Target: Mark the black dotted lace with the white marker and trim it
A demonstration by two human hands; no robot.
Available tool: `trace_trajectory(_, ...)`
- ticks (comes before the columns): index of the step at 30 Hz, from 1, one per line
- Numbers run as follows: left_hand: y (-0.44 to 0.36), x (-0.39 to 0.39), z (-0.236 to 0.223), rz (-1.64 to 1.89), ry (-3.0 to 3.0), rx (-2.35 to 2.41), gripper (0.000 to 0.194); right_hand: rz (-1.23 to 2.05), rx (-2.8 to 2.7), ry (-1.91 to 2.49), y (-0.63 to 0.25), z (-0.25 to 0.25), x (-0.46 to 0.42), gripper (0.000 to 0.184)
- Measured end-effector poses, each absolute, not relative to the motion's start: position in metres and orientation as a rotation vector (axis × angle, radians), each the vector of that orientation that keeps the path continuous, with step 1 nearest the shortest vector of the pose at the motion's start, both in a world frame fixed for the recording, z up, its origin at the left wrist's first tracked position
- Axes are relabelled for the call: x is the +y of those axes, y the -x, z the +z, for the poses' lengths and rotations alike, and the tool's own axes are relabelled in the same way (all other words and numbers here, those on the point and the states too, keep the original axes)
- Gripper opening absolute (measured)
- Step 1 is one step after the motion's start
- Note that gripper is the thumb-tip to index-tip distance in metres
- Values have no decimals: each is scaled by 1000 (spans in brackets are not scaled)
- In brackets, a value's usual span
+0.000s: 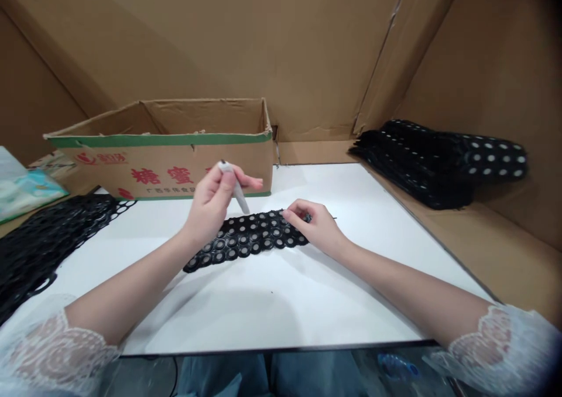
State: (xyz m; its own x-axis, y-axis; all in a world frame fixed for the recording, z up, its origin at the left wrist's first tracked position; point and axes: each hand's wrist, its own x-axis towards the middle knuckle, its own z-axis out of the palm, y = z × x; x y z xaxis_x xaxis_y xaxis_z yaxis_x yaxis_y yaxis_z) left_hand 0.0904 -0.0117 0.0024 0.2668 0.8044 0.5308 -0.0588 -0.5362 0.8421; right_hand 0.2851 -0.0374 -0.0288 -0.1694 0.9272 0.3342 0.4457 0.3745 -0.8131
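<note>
A black strip with rows of pale round dots (246, 240) lies flat on the white tabletop (263, 303). Above its left half, my left hand (215, 195) is closed around a white pen-like tool (238, 193), which slants down toward the strip's far edge. Whether its tip touches the strip I cannot tell. At the strip's right end, my right hand (314, 224) has thumb and forefinger pinched together on the edge, with the other fingers curled.
An open cardboard box (175, 163) stands behind the strip. Black net-like material (57, 233) is heaped at the left, near a pale plastic package (30, 186). More dotted black strips (439, 157) are piled at the right. Cardboard walls (307, 45) enclose the table.
</note>
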Motion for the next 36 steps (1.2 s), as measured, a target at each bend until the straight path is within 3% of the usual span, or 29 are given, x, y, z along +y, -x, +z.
trace_trajectory(4, -92, -13, -5, 1133, -1736, 649, 26, 696, -1783, 1229, -287, -31, -36, 25)
trace_trajectory(13, -91, -3, -21, 1051, -1665, 615, 25, 663, -1813, 1263, -287, -35, -34, 29)
trace_trajectory(24, -91, -1, -22, 1016, -1719, 581, 29, 633, -1799, 1169, -278, -24, -40, 22)
trace_trajectory(27, -91, 1, -24, 1048, -1695, 633, 30, 638, -1804, 1033, -262, -13, -38, 28)
trace_trajectory(36, -88, 8, -34, 1156, -1585, 669, 30, 901, -1556, 912, -209, -11, -4, 29)
